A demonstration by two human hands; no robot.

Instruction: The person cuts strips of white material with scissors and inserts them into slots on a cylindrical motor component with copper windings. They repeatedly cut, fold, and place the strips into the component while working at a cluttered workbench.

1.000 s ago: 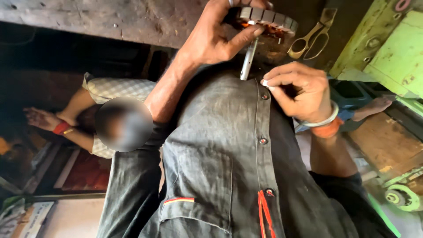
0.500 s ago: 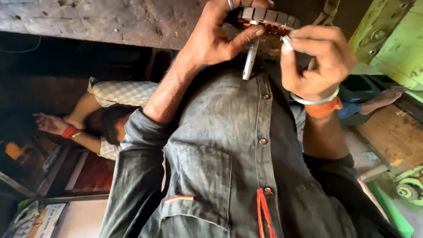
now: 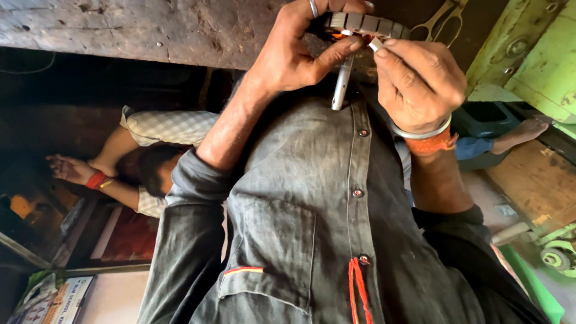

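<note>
Head view: left hand (image 3: 300, 54) grips a ribbed metal rotor (image 3: 366, 24) by its steel shaft (image 3: 341, 84), which hangs just below its thumb, while right hand (image 3: 420, 81) pinches a small white piece (image 3: 375, 44) against the rotor, scissors (image 3: 441, 21) just beyond it.

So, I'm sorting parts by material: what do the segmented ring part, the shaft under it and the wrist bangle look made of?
The segmented ring part looks like bare grey metal, with dull blocks and dark gaps between them. The shaft seems to be polished steel, showing a bright sheen. The bangle on the right hand looks like silvery metal, though plating can't be ruled out.
</note>
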